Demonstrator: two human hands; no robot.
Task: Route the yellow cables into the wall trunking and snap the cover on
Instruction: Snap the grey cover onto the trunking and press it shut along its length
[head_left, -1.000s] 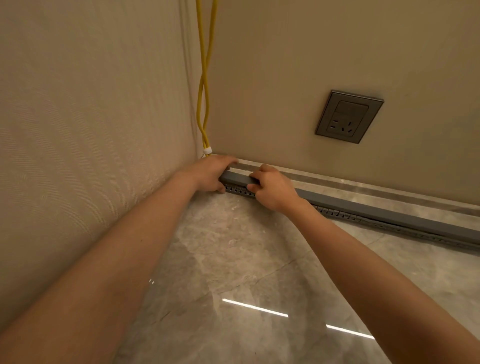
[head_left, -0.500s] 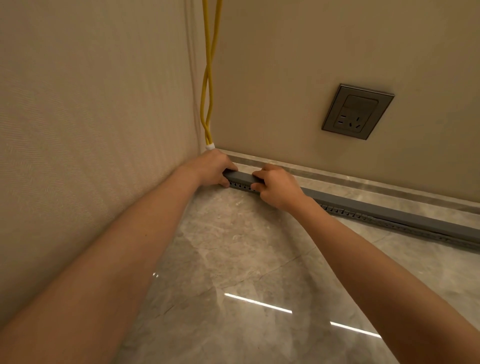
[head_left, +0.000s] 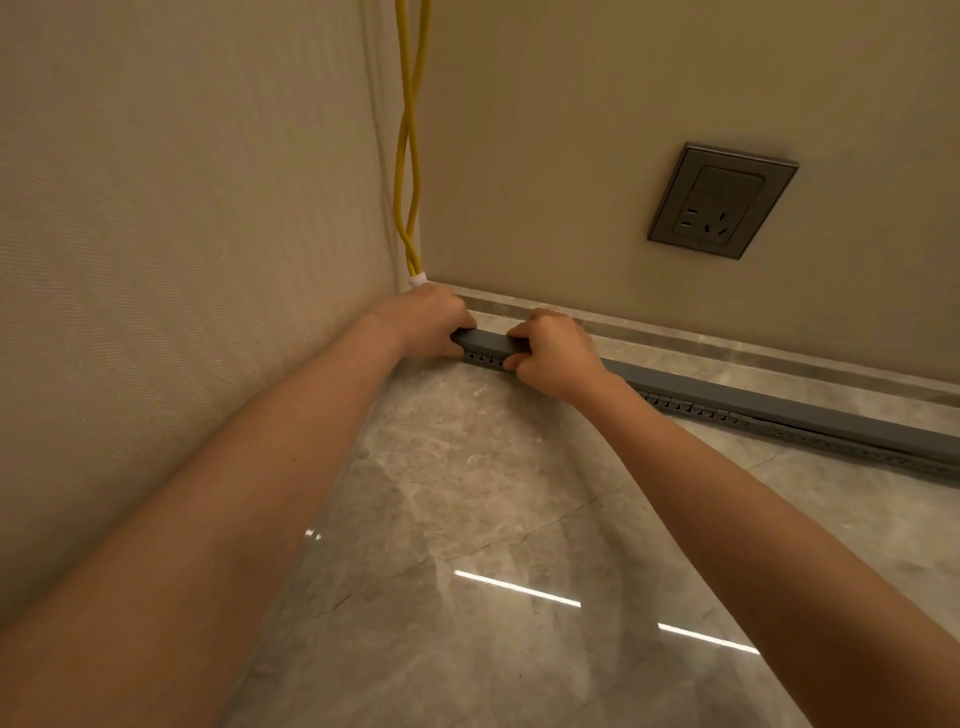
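Grey slotted trunking (head_left: 769, 415) runs along the floor at the foot of the back wall, from the corner off to the right, with its grey cover (head_left: 488, 340) lying on top. My left hand (head_left: 423, 319) grips the cover's end at the corner. My right hand (head_left: 553, 353) clamps cover and trunking a little to the right, fingers over the top and thumb on the slotted side. Two yellow cables (head_left: 408, 156) hang down the corner, twisted round each other, to a white tie (head_left: 418, 280) just above my left hand. Their run inside the trunking is hidden.
A grey wall socket (head_left: 722, 200) sits on the back wall, up and right of my hands. A textured wall closes off the left side. A stone skirting strip (head_left: 727, 351) lies behind the trunking. Glossy marble floor (head_left: 493, 519) spreads in front.
My left hand has closed from flat fingers on the cover end to a curled grip at the corner. The right hand holds its place; the camera has shifted slightly.
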